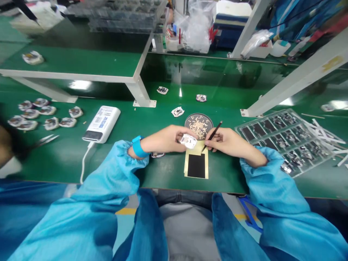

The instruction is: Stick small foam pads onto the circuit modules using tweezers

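Between thumb and fingers, my left hand point(170, 139) grips a small white electronic housing point(188, 141) with parts inside it. My right hand point(224, 139) pinches a pair of dark tweezers point(213, 135), whose tip points down at a yellow sheet point(191, 148). On that sheet is a black square point(196, 166). Just behind both hands sits a round dark dish point(199, 121) covered with small pale pieces. Another housing point(158, 154) lies by my left wrist, partly hidden under it.
Several housings point(30, 114) are grouped at the left, near a white power bank point(102, 124) with a cable. Three more housings point(178, 111) lie behind my hands. A clear tray of metal parts point(280, 134) and white strips point(326, 136) are at the right. Shelf legs point(140, 90) rise behind.
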Demonstrator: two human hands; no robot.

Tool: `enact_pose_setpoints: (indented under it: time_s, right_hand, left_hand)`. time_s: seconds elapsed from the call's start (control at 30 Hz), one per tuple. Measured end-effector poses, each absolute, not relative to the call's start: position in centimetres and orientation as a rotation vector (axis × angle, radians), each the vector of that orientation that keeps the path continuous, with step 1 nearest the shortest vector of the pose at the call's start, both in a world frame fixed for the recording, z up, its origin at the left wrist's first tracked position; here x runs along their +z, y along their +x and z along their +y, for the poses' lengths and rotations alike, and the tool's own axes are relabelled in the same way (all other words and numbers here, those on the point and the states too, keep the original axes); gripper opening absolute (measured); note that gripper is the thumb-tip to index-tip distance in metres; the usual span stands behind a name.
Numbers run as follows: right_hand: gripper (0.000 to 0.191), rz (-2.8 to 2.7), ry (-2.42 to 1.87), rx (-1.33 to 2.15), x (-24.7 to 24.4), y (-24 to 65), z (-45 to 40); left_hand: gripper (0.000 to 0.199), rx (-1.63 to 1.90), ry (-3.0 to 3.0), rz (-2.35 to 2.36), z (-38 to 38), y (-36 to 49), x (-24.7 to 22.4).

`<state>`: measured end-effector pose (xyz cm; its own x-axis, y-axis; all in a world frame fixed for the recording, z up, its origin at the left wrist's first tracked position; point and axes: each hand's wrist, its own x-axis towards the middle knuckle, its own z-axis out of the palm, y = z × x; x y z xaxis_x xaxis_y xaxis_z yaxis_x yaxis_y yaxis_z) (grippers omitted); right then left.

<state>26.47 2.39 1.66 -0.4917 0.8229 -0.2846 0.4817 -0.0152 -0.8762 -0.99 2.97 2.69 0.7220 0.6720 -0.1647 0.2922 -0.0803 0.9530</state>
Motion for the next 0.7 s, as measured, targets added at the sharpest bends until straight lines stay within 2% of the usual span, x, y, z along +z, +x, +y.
enact_pose_setpoints:
  time_s: [0.2, 0.47, 0.63, 0.7]
  right_hand:
    - [0.032, -1.932, -1.416, 1.528, 1.4, 26.5, 2.4]
    - [0.033, -1.724, -1.276, 1.613, 3.0, 25.8, 1.4]
    - [0.022, -1.739, -1.154, 1.396, 3.6, 24.5, 0.3]
    - [0.016, -1.788, -1.114, 1.275, 3.3, 24.2, -0.1]
  left_hand:
    - [0.039, 0.247, 1.859, 0.756, 1.7, -0.6, 0.5]
    - [0.041, 0.212, 1.858, 0.770, 1.4, -0.5, 0.8]
    - [0.023, 0.267, 1.875, 0.954, 0.5, 0.5, 0.9]
    - [0.022, 0.303, 1.896, 1.000, 0.2, 0.8, 0.7]
